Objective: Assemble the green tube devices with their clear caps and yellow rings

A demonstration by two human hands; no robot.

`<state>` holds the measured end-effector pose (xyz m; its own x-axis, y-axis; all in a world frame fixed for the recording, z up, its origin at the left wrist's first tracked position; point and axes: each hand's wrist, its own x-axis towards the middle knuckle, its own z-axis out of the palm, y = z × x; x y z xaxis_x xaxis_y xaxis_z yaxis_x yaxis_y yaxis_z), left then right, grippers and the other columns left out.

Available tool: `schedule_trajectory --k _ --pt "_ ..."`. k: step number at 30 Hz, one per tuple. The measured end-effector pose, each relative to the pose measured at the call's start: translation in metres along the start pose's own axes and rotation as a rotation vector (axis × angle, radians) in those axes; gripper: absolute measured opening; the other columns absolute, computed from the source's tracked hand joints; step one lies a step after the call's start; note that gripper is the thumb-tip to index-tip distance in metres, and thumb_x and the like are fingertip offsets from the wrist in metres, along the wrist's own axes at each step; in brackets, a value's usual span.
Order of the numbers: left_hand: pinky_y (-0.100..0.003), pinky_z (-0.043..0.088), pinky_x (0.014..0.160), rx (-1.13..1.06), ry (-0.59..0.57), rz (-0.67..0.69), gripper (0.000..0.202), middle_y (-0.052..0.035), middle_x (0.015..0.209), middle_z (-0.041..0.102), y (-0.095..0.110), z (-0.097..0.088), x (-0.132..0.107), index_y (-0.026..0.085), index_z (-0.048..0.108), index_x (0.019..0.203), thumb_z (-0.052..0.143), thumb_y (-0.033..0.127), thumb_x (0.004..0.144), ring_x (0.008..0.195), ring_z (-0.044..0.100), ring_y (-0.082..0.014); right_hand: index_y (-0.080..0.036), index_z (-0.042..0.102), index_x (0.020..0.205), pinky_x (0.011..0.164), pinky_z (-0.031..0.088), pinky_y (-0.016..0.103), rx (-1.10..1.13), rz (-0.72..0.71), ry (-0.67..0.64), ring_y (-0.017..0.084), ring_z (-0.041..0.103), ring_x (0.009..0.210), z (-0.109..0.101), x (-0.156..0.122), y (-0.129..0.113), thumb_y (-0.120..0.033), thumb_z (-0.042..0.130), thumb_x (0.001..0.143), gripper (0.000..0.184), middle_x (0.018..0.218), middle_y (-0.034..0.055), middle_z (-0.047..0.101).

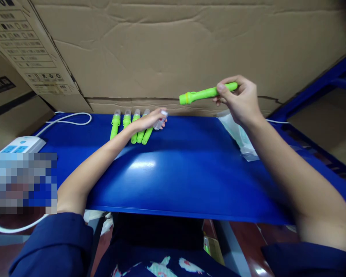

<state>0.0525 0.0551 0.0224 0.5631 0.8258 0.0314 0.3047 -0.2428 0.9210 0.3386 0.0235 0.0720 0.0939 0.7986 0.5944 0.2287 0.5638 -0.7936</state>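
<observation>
Cardboard wall (167, 50) (creased, printed at left) behind glossy blue table (173, 184); reddish-brown floor (249, 240) below.

R hand (243, 98) holds green stick (203, 93), L hand (148, 121) w/ clear cap (158, 124).

The person's left hand (145, 122) covers the far end of the rightmost lying stick (148, 135), and its fingers partly hide a clear cap (158, 124). The right hand (240, 96) hides a stretch of the raised green stick (202, 94); below that hand, the forearm (276, 150) overlaps a plastic bag (235, 132). Well left of the left hand, carton print (25, 46) is too small to read.
</observation>
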Motion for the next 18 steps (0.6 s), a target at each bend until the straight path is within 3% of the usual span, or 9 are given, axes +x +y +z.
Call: schedule_trajectory --k 3,6,10,13,18 --pt "-0.031 0.053 0.093 0.359 0.020 0.016 0.067 -0.0182 0.134 0.066 -0.001 0.001 0.019 0.011 0.038 0.152 0.062 0.030 0.093 0.109 0.070 -0.0229 -0.024 0.057 0.090 0.059 0.048 0.034 0.017 0.026 0.070 0.014 0.056 0.060 -0.021 -0.009 0.017 -0.058 0.086 0.071 0.049 0.068 -0.0026 0.053" --pt "-0.038 0.045 0.107 0.647 0.177 0.046 0.067 -0.0230 0.141 0.061 0.002 0.011 0.044 0.008 0.047 0.142 0.075 0.029 0.085 0.132 0.059 -0.0327 -0.023 0.057 0.088 0.053 0.046 0.030 0.052 0.052 0.140 0.012 0.052 0.052 -0.041 -0.015 0.035 -0.060 0.090 0.065 0.055 0.059 -0.0063 0.050" --pt "-0.041 0.049 0.099 0.702 0.256 0.050 0.041 -0.0179 0.116 0.070 0.005 0.023 0.078 0.012 0.062 0.115 0.080 0.028 0.081 0.115 0.065 -0.0327 -0.022 0.058 0.082 0.045 0.044 0.026 0.138 0.045 0.252 0.010 0.048 0.044 -0.057 -0.012 0.059 -0.069 0.094 0.047 0.069 0.050 -0.0094 0.048" --pt "-0.038 0.049 0.097 0.650 0.247 0.103 0.021 -0.0112 0.101 0.071 0.001 0.024 0.098 0.017 0.065 0.091 0.081 0.026 0.080 0.105 0.066 -0.0270 -0.022 0.059 0.082 0.044 0.044 0.026 0.157 0.049 0.282 0.010 0.050 0.043 -0.058 -0.011 0.068 -0.066 0.095 0.050 0.065 0.048 -0.0101 0.046" --pt "-0.042 0.049 0.098 0.612 0.340 0.158 0.039 -0.0121 0.104 0.069 -0.008 0.022 0.113 0.018 0.062 0.101 0.088 0.021 0.072 0.112 0.062 -0.0307 -0.021 0.062 0.080 0.046 0.042 0.027 0.113 0.054 0.268 0.010 0.052 0.045 -0.050 -0.018 0.066 -0.068 0.094 0.050 0.064 0.054 -0.0061 0.056"
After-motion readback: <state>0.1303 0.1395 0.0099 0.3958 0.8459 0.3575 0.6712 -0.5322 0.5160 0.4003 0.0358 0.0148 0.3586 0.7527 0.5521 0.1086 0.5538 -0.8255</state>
